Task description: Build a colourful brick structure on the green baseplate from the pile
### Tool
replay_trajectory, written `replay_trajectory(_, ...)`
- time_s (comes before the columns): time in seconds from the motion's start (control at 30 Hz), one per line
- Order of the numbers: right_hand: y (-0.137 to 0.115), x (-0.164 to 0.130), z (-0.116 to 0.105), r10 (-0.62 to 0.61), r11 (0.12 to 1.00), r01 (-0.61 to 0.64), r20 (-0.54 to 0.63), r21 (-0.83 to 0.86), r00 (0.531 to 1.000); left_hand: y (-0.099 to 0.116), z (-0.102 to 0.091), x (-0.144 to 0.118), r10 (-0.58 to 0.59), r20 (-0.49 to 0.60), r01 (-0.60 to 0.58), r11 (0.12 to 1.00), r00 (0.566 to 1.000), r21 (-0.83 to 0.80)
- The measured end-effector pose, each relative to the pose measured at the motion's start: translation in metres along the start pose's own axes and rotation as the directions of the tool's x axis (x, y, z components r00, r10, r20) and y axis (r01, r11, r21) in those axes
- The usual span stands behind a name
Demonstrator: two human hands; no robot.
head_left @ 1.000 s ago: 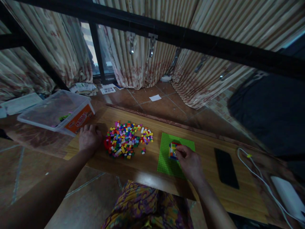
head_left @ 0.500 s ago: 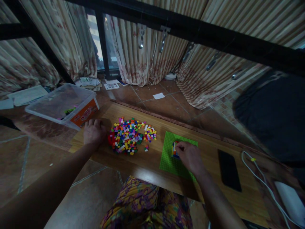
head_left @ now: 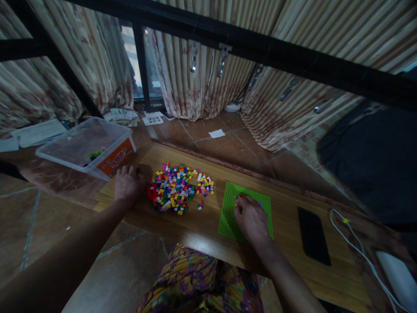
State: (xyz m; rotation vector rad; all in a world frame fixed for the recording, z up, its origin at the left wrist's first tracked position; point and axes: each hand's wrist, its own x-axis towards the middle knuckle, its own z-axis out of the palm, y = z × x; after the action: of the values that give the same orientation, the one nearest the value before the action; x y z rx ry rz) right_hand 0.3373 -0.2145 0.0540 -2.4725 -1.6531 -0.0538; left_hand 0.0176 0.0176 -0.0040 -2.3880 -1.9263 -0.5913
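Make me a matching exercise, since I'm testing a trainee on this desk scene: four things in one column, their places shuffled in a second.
Things:
1. left hand
2. right hand
3. black phone
4. clear plastic box

Places:
A. on the green baseplate
B. right of the green baseplate
C. beside the pile of bricks, on the desk
D. past the desk's left end

Pairs: 1-C, 2-A, 3-B, 4-D

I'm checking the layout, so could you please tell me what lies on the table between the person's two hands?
In the head view, a pile of small coloured bricks lies between the left hand and the right hand.
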Motion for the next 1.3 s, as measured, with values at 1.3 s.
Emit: replay_trajectory(1.3, 0.024, -0.012, 0.011, 0.076, 0.949, -0.004, -0.217, 0.316, 0.973, 0.004, -0.009, 0.001, 0.0, 0.067, -0.007, 0.995, 0.998, 0.098)
